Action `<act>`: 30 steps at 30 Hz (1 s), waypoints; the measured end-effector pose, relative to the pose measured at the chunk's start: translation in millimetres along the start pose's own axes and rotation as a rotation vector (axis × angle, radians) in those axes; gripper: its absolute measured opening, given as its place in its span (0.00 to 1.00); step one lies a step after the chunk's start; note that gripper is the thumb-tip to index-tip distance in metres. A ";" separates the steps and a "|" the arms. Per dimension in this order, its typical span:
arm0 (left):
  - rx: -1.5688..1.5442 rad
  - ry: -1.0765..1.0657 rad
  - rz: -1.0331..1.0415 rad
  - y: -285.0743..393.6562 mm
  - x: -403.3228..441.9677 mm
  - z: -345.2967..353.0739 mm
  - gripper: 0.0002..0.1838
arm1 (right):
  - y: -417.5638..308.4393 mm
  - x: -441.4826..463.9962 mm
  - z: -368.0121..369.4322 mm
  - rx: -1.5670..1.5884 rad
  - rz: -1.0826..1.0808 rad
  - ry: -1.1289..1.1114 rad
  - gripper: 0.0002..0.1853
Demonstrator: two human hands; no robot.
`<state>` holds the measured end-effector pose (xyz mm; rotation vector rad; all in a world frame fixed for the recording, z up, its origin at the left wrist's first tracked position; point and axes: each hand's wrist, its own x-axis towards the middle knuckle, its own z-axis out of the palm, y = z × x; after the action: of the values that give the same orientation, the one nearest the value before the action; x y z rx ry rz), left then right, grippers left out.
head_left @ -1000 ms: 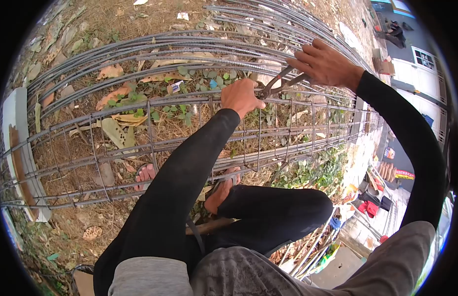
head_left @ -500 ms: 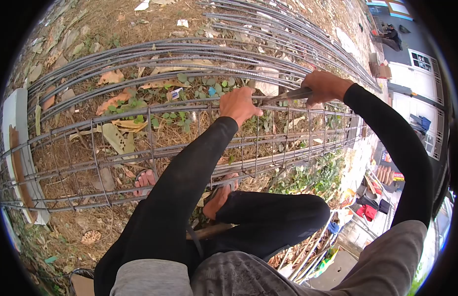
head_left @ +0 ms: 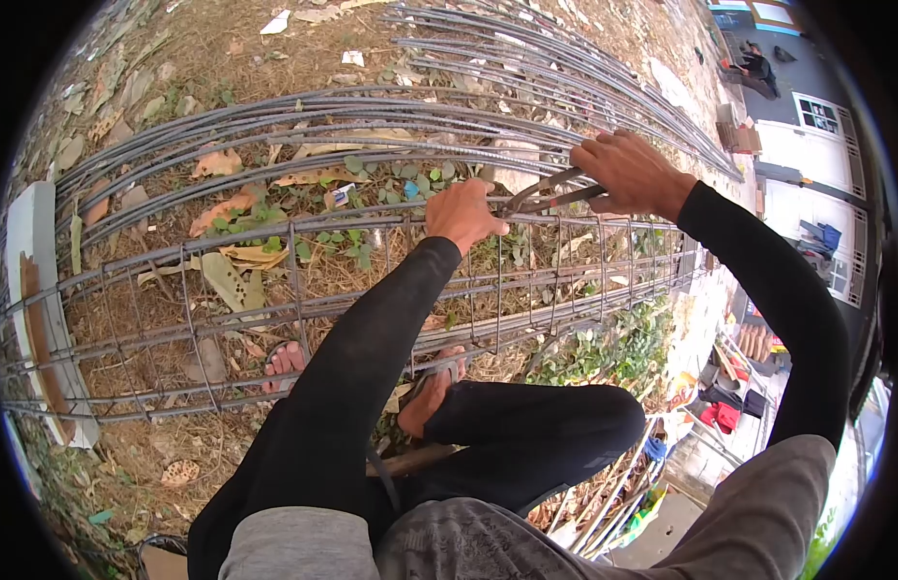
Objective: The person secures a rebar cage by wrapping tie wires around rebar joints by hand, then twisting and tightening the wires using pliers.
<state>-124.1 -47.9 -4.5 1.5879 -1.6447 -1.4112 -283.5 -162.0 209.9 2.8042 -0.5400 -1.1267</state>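
Observation:
My left hand (head_left: 461, 215) is closed around the upper bar of a long rebar cage (head_left: 372, 329), where a vertical tie meets it; its fingertips are partly hidden. My right hand (head_left: 631, 174) grips the handles of metal pincers (head_left: 546, 193), which are partly spread. The jaws of the pincers touch or nearly touch the bar just right of my left hand. Thin square ties cross the cage bars at intervals.
Loose rebar rods (head_left: 304, 114) lie beyond the cage. A white-grey board (head_left: 33, 222) supports the cage's left end. My feet are beside and under the cage. Another person (head_left: 755, 72) sits far off at the upper right. Tools and poles lie at the lower right.
My right hand has come down and a little left with the pincers, whose handles closed and then spread again. My left hand has stayed at the bar, shifting slightly down in view.

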 end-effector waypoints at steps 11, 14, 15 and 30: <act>-0.019 -0.008 0.047 -1.8 -1.9 -0.9 0.40 | 13.4 -5.7 -36.1 0.974 0.702 -0.872 0.25; 0.009 -0.025 0.081 -0.5 -0.1 -4.5 0.42 | 1.1 -45.3 -37.0 1.108 0.752 -0.655 0.24; 0.003 -0.006 0.110 -3.4 -0.9 -3.5 0.43 | -9.2 -60.2 -34.3 1.165 0.773 -0.568 0.25; -0.736 -0.090 0.233 161.2 -205.1 20.0 0.25 | -278.5 -184.6 -5.8 1.775 0.856 0.688 0.17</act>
<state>-166.5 117.2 194.0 0.8959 -1.0980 -1.7010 -321.1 162.3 281.3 2.4716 -3.1443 1.0183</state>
